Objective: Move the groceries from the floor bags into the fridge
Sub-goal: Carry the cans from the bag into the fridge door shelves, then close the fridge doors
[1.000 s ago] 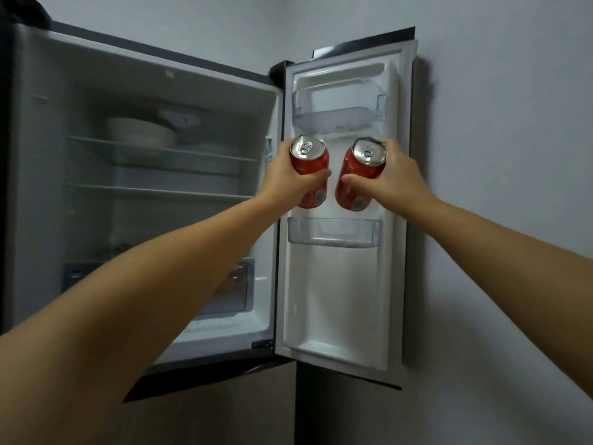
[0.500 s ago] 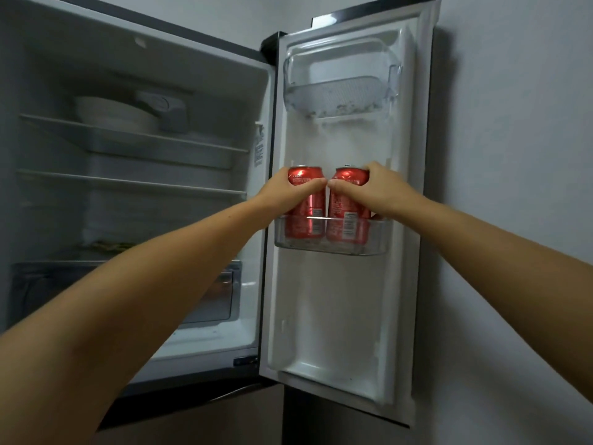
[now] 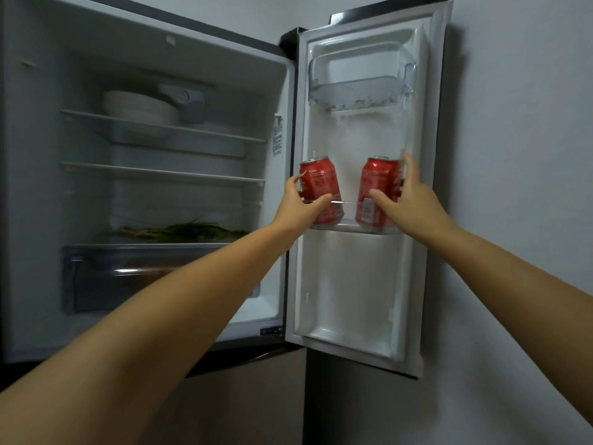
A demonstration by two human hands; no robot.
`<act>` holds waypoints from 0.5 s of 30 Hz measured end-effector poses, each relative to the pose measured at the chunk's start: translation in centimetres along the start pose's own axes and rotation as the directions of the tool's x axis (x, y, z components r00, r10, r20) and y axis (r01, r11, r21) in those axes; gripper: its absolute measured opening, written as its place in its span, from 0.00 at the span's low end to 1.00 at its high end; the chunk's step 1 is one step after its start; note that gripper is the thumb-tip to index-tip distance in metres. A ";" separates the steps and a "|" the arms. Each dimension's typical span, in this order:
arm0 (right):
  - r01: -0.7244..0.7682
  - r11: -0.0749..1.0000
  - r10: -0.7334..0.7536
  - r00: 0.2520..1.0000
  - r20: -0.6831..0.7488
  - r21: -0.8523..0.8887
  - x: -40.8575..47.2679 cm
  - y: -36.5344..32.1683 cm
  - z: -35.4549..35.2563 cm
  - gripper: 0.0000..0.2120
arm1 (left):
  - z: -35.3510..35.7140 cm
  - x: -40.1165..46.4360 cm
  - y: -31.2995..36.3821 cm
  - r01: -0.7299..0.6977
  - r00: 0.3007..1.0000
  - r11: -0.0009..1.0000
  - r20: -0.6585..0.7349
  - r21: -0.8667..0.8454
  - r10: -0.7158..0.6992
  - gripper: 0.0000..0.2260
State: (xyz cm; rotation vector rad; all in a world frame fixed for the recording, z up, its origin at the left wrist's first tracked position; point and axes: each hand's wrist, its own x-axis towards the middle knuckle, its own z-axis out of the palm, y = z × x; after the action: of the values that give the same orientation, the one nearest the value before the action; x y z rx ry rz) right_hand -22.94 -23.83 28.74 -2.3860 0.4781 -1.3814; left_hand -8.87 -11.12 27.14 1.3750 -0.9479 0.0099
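Observation:
Two red soda cans stand upright in the clear middle door shelf (image 3: 350, 227) of the open fridge door (image 3: 359, 284). My left hand (image 3: 300, 211) wraps the left can (image 3: 321, 183), thumb across its front and fingers at its left side. My right hand (image 3: 414, 202) holds the right can (image 3: 378, 181), thumb on its front and fingers stretched up along its right side. A gap of about one can's width separates the cans. No floor bags are in view.
An upper door bin (image 3: 359, 91) holds nothing I can see. Inside the fridge, white bowls (image 3: 138, 107) sit on the top shelf, leafy greens (image 3: 179, 231) lie above the crisper drawer (image 3: 144, 274). A grey wall (image 3: 519, 155) is close behind the door.
Both cans went down from chest height into the middle door shelf, then my hands slid them apart, the left can leftward and the right can rightward.

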 end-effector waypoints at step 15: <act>0.274 0.933 -0.327 0.915 0.234 0.234 -18.7 -18.8 17.9 0.26 | -26.0 -22.5 -1.5 -0.022 0.959 0.748 -0.197 0.664 0.203 0.20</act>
State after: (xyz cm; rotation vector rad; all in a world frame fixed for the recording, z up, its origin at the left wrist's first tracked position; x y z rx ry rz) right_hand -13.91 3.42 14.66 -2.5008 -0.1035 -1.1266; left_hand -8.09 21.32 15.71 1.9034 -0.8321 0.6662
